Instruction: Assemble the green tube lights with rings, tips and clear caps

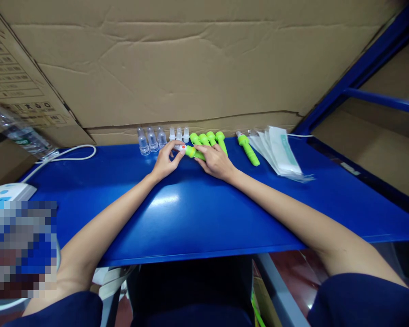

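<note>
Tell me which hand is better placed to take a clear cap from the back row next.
Probably the left hand: the clear caps stand just beyond it, while the right hand lies over the green pens, farther away.

3 clear caps (152,140), 3 white tips (179,134), 5 green pens (211,138), 2 hands (216,161).

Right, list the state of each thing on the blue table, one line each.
left hand: fingertips pinching the white-and-red tip of a green pen
right hand: resting on the same green pen, pressing it to the table
green pens in a row: lying side by side, untouched
lone green pen: lying apart
clear caps: standing upright
small white caps: standing upright
sealed pouches: stacked, fanned
blue table: flat, glossy
</note>
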`<action>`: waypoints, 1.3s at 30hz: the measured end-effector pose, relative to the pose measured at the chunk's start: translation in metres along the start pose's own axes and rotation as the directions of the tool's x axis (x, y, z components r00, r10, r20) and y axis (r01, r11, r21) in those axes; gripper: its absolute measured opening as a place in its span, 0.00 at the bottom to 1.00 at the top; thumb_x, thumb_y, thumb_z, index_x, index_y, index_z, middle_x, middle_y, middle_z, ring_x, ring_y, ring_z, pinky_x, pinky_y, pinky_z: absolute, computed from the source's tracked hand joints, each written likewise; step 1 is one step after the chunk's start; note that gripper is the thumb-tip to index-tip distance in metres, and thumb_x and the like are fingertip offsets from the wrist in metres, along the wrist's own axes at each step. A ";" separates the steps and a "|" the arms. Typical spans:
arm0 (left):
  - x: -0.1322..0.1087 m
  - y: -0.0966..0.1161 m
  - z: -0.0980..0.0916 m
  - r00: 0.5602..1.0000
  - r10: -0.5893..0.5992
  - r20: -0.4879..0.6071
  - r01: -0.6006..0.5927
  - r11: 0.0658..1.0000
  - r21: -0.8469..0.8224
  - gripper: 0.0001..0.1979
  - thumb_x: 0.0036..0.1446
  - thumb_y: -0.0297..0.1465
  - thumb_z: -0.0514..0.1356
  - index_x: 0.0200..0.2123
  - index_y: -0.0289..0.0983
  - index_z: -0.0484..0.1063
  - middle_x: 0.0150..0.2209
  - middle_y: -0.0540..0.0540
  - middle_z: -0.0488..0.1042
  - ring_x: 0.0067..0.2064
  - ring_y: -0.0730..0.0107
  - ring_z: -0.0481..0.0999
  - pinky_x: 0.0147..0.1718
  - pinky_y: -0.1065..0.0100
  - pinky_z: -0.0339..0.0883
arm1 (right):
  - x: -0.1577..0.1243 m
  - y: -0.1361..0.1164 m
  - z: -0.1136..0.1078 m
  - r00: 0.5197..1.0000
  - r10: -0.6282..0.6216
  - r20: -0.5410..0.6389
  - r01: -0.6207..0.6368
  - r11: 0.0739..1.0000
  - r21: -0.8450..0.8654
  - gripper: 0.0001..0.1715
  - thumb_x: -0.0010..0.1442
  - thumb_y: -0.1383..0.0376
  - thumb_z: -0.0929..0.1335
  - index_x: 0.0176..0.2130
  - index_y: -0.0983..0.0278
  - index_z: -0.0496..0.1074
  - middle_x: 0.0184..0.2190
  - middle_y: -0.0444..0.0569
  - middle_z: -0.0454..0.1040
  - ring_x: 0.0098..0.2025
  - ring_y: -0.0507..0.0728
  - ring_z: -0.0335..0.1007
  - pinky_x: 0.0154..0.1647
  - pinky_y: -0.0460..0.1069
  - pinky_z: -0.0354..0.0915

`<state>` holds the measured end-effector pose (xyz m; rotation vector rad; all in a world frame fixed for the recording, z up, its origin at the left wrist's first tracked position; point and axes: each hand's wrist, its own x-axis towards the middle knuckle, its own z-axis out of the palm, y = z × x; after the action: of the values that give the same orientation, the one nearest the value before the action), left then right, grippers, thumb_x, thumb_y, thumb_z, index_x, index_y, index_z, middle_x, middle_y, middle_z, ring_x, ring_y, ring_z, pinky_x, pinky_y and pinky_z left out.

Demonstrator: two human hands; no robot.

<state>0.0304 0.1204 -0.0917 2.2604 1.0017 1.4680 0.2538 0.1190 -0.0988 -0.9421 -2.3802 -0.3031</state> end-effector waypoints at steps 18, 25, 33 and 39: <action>0.000 0.003 -0.001 1.000 0.022 0.015 -0.023 0.999 0.028 0.19 0.68 0.46 0.54 0.46 0.37 0.73 0.46 0.43 0.79 0.41 0.68 0.77 0.34 0.68 0.68 | -0.004 0.008 0.009 0.991 -0.093 -0.099 0.086 0.994 -0.066 0.25 0.74 0.59 0.57 0.63 0.69 0.63 0.55 0.63 0.74 0.54 0.67 0.72 0.48 0.60 0.65; -0.001 0.001 0.000 0.999 0.027 0.017 -0.028 0.998 0.065 0.19 0.63 0.47 0.60 0.47 0.37 0.72 0.46 0.43 0.79 0.38 0.69 0.76 0.34 0.68 0.68 | -0.003 0.005 0.007 0.991 -0.091 -0.098 0.083 0.993 -0.083 0.24 0.75 0.59 0.57 0.62 0.70 0.63 0.54 0.63 0.74 0.53 0.67 0.73 0.45 0.59 0.66; -0.002 0.001 -0.001 1.000 -0.012 0.011 0.011 0.998 0.065 0.19 0.61 0.42 0.63 0.50 0.38 0.71 0.48 0.44 0.78 0.35 0.72 0.74 0.35 0.68 0.69 | -0.003 0.004 0.006 0.995 -0.079 -0.052 0.075 0.995 -0.069 0.27 0.75 0.58 0.55 0.64 0.71 0.62 0.56 0.65 0.73 0.55 0.69 0.72 0.48 0.61 0.65; -0.002 -0.004 0.001 1.000 -0.031 0.004 0.030 0.999 0.034 0.21 0.59 0.42 0.65 0.51 0.39 0.70 0.47 0.45 0.77 0.31 0.74 0.71 0.34 0.69 0.68 | 0.000 -0.001 0.001 0.996 -0.091 -0.003 0.090 0.991 -0.103 0.30 0.75 0.58 0.55 0.66 0.72 0.61 0.54 0.65 0.73 0.52 0.67 0.72 0.47 0.59 0.65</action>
<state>0.0293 0.1222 -0.0956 2.2607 1.0628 1.4431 0.2535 0.1186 -0.0995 -0.8786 -2.4240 -0.4676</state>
